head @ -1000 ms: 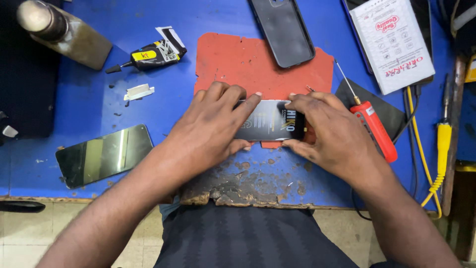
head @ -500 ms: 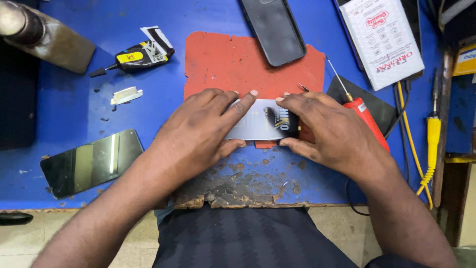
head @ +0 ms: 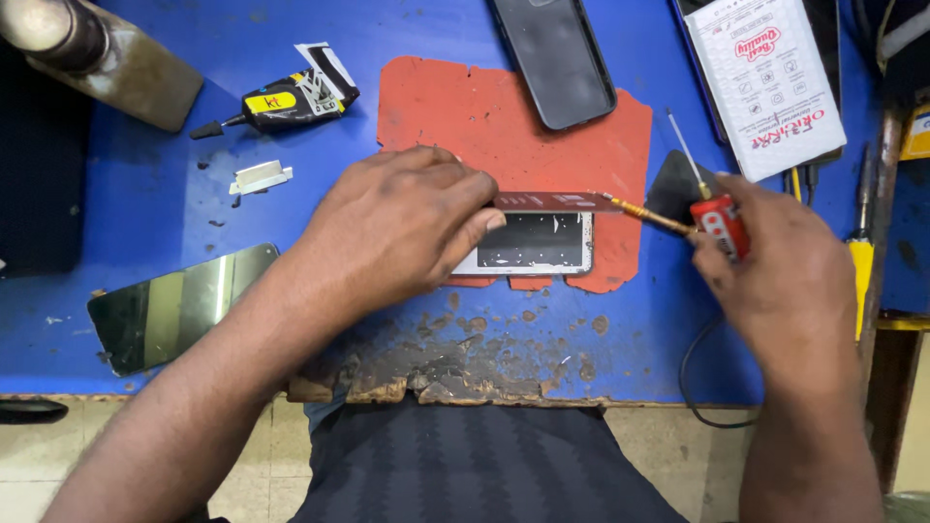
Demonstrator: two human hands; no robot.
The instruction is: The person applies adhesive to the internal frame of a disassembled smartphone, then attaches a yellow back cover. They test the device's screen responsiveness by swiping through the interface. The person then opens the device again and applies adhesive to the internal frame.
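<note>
Head view shows my left hand [head: 402, 228] pressed flat over the opened phone [head: 533, 242], fingertips pinning its left end to the red mat [head: 504, 116] on the blue bench [head: 136, 223]. My right hand [head: 775, 281] is closed around the red-handled screwdriver [head: 717, 225], whose shaft points left with the tip at the phone's upper right corner. To do this well, I judge I should keep the left hand bearing down so the frame cannot slide, hold the driver low and in line, and press lightly so the tip does not skate across the board. 1 black phone [head: 552, 58] lies above, a glue tube [head: 291, 97] and a loose screen panel [head: 179, 305] to the left.
</note>
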